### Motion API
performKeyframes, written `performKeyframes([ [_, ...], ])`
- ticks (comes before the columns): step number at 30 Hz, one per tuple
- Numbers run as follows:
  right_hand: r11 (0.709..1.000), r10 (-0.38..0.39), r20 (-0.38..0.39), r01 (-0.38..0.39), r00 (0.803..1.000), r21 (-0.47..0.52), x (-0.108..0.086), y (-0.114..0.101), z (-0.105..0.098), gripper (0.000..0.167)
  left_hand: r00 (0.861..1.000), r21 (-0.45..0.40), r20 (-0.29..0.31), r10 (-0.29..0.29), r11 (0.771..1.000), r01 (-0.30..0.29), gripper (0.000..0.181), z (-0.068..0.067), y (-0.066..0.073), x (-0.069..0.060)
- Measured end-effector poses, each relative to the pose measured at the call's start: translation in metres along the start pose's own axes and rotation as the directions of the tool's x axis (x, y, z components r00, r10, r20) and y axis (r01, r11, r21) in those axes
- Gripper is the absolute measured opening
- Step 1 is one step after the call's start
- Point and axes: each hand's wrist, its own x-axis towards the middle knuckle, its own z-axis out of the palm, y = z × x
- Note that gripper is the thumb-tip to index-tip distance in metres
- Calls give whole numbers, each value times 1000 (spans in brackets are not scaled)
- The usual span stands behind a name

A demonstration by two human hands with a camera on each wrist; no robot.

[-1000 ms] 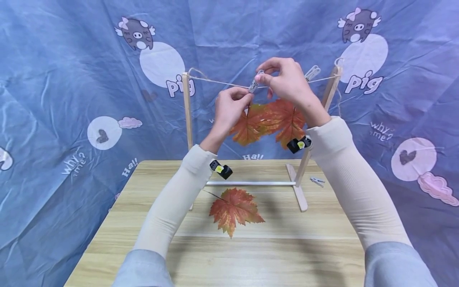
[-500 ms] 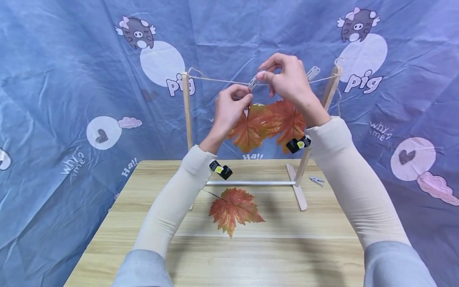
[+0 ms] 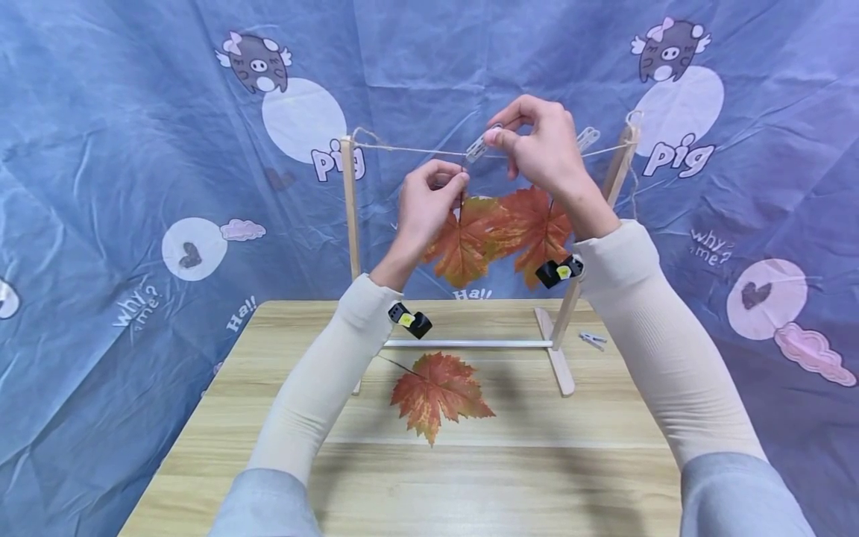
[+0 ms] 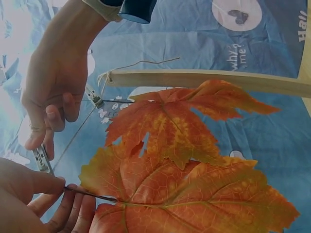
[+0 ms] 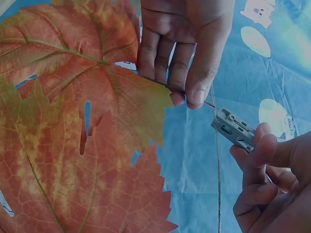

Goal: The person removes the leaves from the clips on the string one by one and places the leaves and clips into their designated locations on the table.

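Observation:
My left hand pinches the stem of an orange-red maple leaf between thumb and fingers, just below a string. With thumb and fingertips my right hand pinches the handle end of a pale clothespin. In the right wrist view the clothespin's mouth is at the string, and the stem's tip reaches it. Whether it clamps the stem cannot be told. Beside this leaf a second maple leaf hangs from the string by another clothespin. The two leaves overlap.
The string runs between a left wooden post and a right wooden post, joined low by a white rod. On the table lie a third maple leaf and a loose clothespin. Patterned blue cloth hangs behind.
The right hand and its clothespin have moved slightly up and right. The left hand has shifted a little left and down from the clothespin, still pinching the stem; the leaf hangs slightly lower.

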Motion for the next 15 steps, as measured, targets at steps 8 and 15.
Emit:
performKeyframes([
  [8, 999, -1, -27, 3, 1000, 51, 0, 0, -4, 13, 1000, 4, 9, 2, 1000, -2, 10, -4, 0, -2],
  [15, 999, 3, -32, -1, 999, 48, -3, 4, -5, 14, 1000, 22, 11, 6, 1000, -7, 8, -9, -2, -5],
])
